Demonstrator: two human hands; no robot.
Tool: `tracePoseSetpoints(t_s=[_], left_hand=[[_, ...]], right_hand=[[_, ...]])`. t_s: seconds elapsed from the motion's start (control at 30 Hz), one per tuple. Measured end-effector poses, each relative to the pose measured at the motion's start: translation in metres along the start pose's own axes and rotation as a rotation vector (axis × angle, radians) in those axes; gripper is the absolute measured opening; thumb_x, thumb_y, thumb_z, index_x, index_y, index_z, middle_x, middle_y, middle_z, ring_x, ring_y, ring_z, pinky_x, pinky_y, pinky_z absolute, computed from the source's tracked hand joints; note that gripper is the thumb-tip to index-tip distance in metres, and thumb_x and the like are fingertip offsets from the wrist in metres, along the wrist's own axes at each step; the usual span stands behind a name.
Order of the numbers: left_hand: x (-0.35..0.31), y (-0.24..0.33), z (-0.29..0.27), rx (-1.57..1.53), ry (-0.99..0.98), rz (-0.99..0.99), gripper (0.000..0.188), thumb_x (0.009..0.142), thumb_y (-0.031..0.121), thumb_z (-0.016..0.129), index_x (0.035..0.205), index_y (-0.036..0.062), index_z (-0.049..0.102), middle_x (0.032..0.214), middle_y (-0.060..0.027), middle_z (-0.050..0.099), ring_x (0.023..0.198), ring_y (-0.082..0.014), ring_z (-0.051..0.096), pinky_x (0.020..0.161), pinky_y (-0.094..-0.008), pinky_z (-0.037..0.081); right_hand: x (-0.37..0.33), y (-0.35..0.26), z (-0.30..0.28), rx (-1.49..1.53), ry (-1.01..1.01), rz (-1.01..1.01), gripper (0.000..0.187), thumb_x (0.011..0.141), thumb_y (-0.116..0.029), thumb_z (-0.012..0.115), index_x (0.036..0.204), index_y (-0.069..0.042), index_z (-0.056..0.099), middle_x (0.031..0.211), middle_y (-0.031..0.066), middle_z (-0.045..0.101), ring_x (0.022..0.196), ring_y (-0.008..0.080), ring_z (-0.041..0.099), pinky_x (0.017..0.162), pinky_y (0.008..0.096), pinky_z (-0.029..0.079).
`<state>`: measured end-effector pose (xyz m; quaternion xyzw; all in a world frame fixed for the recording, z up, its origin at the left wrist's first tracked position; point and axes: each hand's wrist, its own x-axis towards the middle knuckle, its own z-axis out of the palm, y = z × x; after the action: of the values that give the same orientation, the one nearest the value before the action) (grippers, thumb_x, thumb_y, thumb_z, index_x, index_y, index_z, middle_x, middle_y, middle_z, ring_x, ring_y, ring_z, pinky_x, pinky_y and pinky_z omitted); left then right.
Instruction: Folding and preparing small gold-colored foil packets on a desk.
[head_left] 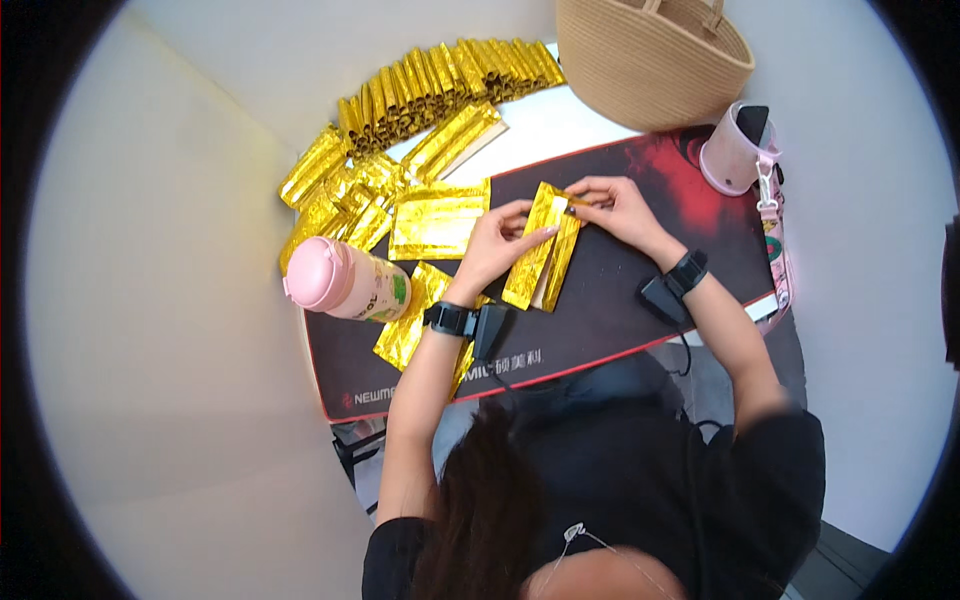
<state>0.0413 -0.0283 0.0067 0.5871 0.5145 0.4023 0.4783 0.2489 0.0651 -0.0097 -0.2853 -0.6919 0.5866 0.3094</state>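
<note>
My left hand (497, 243) pinches the left side of the folded gold foil sheet (530, 268); my right hand (622, 212) grips its upper right corner. I judge it light, limp and slick, quick to crease, best held by the edges. It looks shiny and crinkled, a pale strip showing between its flaps, slanting over the black mat (612, 300).

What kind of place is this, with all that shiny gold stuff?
Probably a little indoor work corner: a black mat with a red edge covers part of a table, many gold rolls are lined up at the back, and pale walls stand close by. I can't tell whether it's a home.
</note>
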Motion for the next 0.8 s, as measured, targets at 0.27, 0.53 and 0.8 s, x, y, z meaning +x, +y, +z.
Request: tracePoseSetpoints(t_s=[0.27,0.53,0.8], left_hand=[[0.007,0.006,-0.008,0.039,-0.079,-0.062,0.047,0.077,0.015,0.076,0.118,0.0023,0.057,0.091,-0.0056,0.070,0.079,-0.0056,0.063,0.069,-0.0200,0.049],[0.003,-0.002,-0.001,-0.065,-0.030,0.023,0.044,0.076,0.011,0.077,0.115,0.0017,0.059,0.090,-0.0041,0.070,0.080,-0.0053,0.063,0.070,-0.0199,0.048],[-0.015,0.005,-0.006,-0.275,0.202,-0.002,0.038,0.077,0.005,0.075,0.111,0.0006,0.057,0.095,-0.0055,0.068,0.083,-0.0079,0.064,0.073,-0.0219,0.051]], right_hand=[[0.005,-0.008,0.001,-0.150,-0.059,-0.038,0.020,0.081,-0.004,0.067,0.100,0.000,0.067,0.079,0.0046,0.070,0.072,0.0027,0.061,0.064,0.0198,0.048],[-0.012,-0.019,0.002,-0.023,0.063,-0.048,0.034,0.085,-0.004,0.063,0.119,-0.004,0.058,0.098,0.0067,0.068,0.085,0.0079,0.063,0.075,0.0219,0.049],[-0.120,-0.105,-0.048,0.020,-0.593,0.368,0.014,0.080,0.002,0.056,0.086,0.000,0.069,0.083,0.0074,0.067,0.070,0.0130,0.066,0.063,0.0229,0.052]])
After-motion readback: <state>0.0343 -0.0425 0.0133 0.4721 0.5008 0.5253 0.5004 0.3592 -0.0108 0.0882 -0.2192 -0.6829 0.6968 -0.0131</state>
